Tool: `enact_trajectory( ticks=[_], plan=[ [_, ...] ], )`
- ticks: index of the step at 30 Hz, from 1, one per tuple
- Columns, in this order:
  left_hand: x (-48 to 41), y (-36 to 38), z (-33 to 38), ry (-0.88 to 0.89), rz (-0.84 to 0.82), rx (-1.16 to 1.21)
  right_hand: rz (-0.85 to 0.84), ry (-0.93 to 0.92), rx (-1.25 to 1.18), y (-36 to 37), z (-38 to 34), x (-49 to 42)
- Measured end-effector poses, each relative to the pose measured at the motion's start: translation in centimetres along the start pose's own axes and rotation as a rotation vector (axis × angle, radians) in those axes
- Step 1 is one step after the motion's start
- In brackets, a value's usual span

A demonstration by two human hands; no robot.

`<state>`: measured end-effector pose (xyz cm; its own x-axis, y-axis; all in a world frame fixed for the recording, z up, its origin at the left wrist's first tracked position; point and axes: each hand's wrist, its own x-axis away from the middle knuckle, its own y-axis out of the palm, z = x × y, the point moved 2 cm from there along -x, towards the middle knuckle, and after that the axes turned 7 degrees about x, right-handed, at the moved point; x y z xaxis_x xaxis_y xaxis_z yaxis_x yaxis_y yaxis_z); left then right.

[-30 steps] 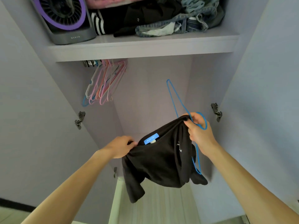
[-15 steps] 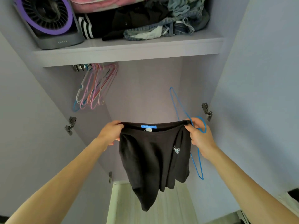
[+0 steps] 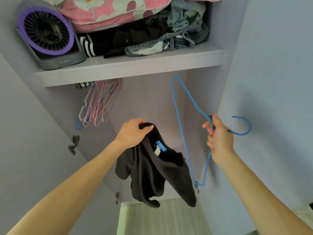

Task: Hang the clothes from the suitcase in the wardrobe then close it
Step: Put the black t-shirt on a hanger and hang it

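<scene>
Left grip (image 3: 133, 133) is pinching the black top (image 3: 152, 175) at one side of the neckline, fingers curled over bunched fabric. The rest is hanging slack below, with the blue neck label (image 3: 160, 146) showing. Right grip (image 3: 220, 138) is wrapping its fingers round the neck of the blue wire hanger (image 3: 180, 128). The hook is pointing right toward the open door (image 3: 271, 82), and the triangle is standing tilted between the two grips. Its lower corner is sitting just beside the top's hanging edge; can't tell if they're touching.

Top and hanger are being held in front of the open wardrobe (image 3: 152, 102), not yet joined. My read: one grip per item is leaving the neck opening free so a hanger shoulder can be fed in, and holding at the hanger's neck is giving control of its swing.

Spare hangers (image 3: 100, 102) are bunching under the shelf's (image 3: 135, 67) left end, rail mostly hidden. Fan (image 3: 45, 31) is sitting at the shelf's left end, piled clothes (image 3: 152, 39) filling the rest. Suitcase not in view.

Likely risk: slack fabric snagging on the wire corner.
</scene>
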<state>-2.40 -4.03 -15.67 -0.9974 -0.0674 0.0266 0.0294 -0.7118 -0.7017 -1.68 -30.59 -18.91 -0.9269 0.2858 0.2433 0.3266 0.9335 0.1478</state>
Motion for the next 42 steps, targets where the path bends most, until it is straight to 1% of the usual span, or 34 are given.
enact_trajectory(
  ticks=[2, 3, 6, 8, 14, 16, 18, 20, 23, 25, 26, 28, 30, 31, 33, 36, 37, 39, 41, 42],
  plan=[
    [0.0, 0.3, 0.9, 0.034, 0.008, -0.011, -0.07, 0.059, -0.254, 0.6, -1.9, 0.3],
    [0.1, 0.3, 1.3, 0.048, 0.018, -0.008, -0.096, 0.074, -0.34, 0.9, -2.7, 0.5],
    [0.2, -0.2, 2.2, 0.082, 0.031, 0.017, -0.118, 0.074, -0.509, 1.8, -4.3, 1.3],
    [0.3, -0.7, 2.5, 0.086, 0.018, 0.034, -0.118, 0.066, -0.55, 2.6, -4.9, 1.9],
    [1.2, -2.5, 3.4, 0.092, 0.039, 0.103, -0.113, 0.012, -0.535, 5.5, -4.6, 2.1],
    [1.6, -3.1, 3.7, 0.084, 0.04, 0.166, -0.134, -0.004, -0.449, 6.5, -3.7, 1.8],
    [1.7, -3.9, 3.9, 0.081, 0.06, 0.262, -0.167, -0.044, -0.263, 7.1, -2.2, 1.5],
    [1.8, -5.4, 3.5, 0.067, 0.148, 0.357, -0.205, -0.117, -0.017, 7.0, -0.9, 1.3],
    [1.9, -8.4, 1.7, -0.025, 0.302, 0.482, -0.236, -0.223, 0.313, 5.6, 0.1, 0.0],
    [2.0, -9.2, 0.6, -0.018, 0.295, 0.431, -0.273, -0.299, 0.559, 5.0, -0.1, -0.5],
    [2.1, -8.9, 0.2, 0.018, 0.271, 0.343, -0.317, -0.326, 0.678, 5.1, -0.5, -0.5],
    [2.3, -7.7, 0.1, 0.095, 0.223, 0.095, -0.412, -0.385, 0.881, 6.0, -1.6, 0.0],
    [2.2, -6.2, 0.1, 0.162, 0.178, -0.119, -0.444, -0.491, 0.941, 7.4, -3.5, 0.8],
    [2.1, -5.7, 0.2, 0.19, 0.161, -0.173, -0.435, -0.558, 0.943, 8.1, -4.6, 1.1],
    [1.7, -5.2, 0.0, 0.214, 0.163, -0.173, -0.434, -0.642, 1.017, 9.4, -6.4, 1.7],
    [1.4, -5.2, 0.1, 0.202, 0.213, -0.138, -0.527, -0.642, 1.277, 10.6, -7.0, 2.2],
    [1.4, -5.2, 0.0, 0.19, 0.197, -0.148, -0.542, -0.647, 1.31, 10.9, -7.0, 2.3],
    [1.5, -5.1, -0.3, 0.151, 0.09, -0.144, -0.507, -0.646, 1.234, 11.2, -7.4, 2.2],
    [1.9, -5.1, -0.7, 0.133, -0.02, -0.088, -0.459, -0.661, 1.146, 11.2, -8.1, 2.1],
    [2.0, -5.1, -0.9, 0.141, -0.047, -0.084, -0.458, -0.674, 1.138, 11.2, -8.4, 2.0]
  ],
)
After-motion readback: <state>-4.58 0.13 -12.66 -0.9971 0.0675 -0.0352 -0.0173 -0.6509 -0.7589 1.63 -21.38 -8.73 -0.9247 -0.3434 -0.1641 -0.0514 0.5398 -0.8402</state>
